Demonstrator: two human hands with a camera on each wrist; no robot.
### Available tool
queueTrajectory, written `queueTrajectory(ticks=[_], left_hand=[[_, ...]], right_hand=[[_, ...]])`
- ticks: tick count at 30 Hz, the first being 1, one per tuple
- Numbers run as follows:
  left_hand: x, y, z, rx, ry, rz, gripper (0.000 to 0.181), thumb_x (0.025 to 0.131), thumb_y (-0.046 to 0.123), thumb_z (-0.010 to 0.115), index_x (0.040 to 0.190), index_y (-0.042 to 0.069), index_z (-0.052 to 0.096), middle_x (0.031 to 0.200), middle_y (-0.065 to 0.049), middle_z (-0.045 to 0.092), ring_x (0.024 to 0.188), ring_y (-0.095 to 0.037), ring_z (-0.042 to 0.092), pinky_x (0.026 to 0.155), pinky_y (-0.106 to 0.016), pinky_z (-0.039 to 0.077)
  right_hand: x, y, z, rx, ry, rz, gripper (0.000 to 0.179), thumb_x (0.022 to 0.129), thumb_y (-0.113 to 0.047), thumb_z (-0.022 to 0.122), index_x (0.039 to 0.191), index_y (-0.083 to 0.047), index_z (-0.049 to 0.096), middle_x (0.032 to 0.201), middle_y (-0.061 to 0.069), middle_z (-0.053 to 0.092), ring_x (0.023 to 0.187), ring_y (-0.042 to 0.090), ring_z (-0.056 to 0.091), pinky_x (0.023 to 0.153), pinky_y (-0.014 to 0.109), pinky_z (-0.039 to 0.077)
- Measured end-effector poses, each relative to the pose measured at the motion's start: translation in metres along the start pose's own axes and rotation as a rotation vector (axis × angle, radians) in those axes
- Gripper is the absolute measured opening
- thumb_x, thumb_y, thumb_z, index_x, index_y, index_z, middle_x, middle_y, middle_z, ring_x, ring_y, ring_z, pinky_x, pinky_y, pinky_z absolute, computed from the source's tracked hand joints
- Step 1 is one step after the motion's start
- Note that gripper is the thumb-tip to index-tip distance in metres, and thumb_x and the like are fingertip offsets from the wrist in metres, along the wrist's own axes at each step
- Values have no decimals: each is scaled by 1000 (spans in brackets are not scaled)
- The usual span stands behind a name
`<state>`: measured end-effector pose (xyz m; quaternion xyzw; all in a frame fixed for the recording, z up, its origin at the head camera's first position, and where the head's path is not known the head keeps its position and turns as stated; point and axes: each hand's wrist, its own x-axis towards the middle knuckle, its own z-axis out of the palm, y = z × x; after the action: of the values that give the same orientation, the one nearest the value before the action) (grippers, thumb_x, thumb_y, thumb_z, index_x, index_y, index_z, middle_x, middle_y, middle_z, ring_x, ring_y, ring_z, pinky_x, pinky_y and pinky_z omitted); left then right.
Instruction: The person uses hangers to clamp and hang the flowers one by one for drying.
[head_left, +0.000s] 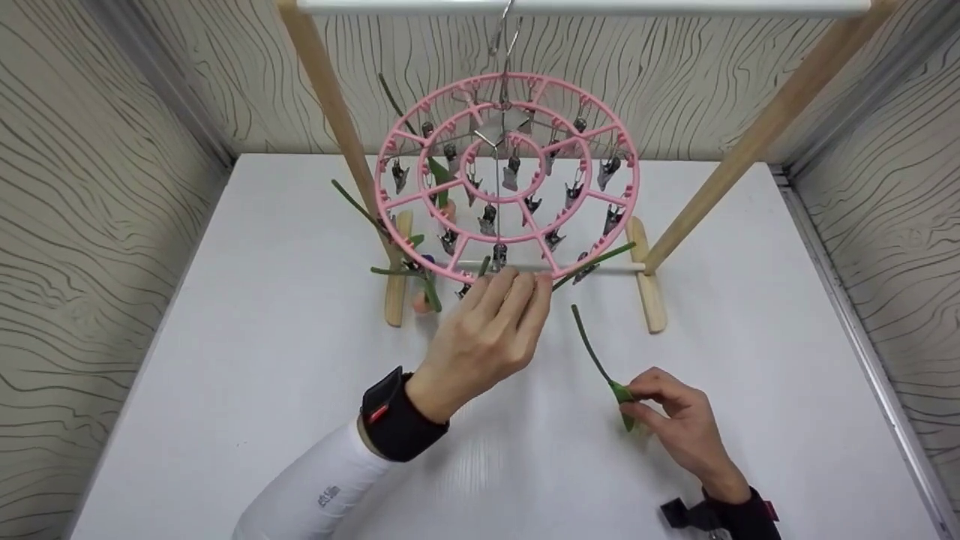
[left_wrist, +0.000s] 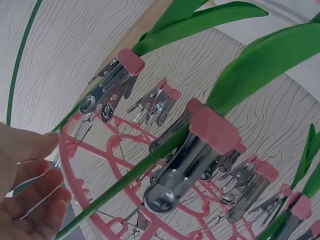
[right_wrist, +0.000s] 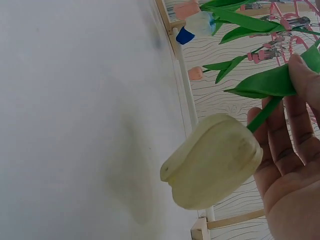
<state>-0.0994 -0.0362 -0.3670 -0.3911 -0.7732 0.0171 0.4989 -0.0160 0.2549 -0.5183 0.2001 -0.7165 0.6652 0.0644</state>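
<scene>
My left hand (head_left: 487,334) reaches up to the front rim of a round pink clip hanger (head_left: 382,196). Its thumb (left_wrist: 37,142) meets the pink rim beside a green stem, with the other fingers loosely bent and apart from the thumb. Off to the right and lower, my right hand (head_left: 679,420) pinches a cream artificial tulip (right_wrist: 215,162) by its green leaf (right_wrist: 270,82) and stem. The bloom hangs downward, hidden in the head view, while the stem (head_left: 591,345) points up toward the hanger. Metal clips (left_wrist: 182,165) with pink tips hold other tulips by their stems.
A wooden stand (head_left: 720,176) with a white top bar (head_left: 645,7) carries the hanger by a metal hook. Its feet (head_left: 649,304) stand on the white table (head_left: 247,360). Peach blooms (right_wrist: 195,73) and a blue one (right_wrist: 185,36) hang below the clips. Patterned panels surround the table.
</scene>
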Motion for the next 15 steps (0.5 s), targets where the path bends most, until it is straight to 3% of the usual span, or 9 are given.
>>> queueTrajectory(ticks=[15], left_hand=[[-3, -8, 5, 38, -122, -3, 15, 91, 4, 51, 97, 1, 65, 83, -7, 59, 77, -21, 54, 69, -28, 49]], right_hand=[[0, 0, -3, -1, 3, -22, 32, 72, 25, 59, 99, 9, 62, 88, 18, 58, 82, 21, 55, 74, 24, 48]])
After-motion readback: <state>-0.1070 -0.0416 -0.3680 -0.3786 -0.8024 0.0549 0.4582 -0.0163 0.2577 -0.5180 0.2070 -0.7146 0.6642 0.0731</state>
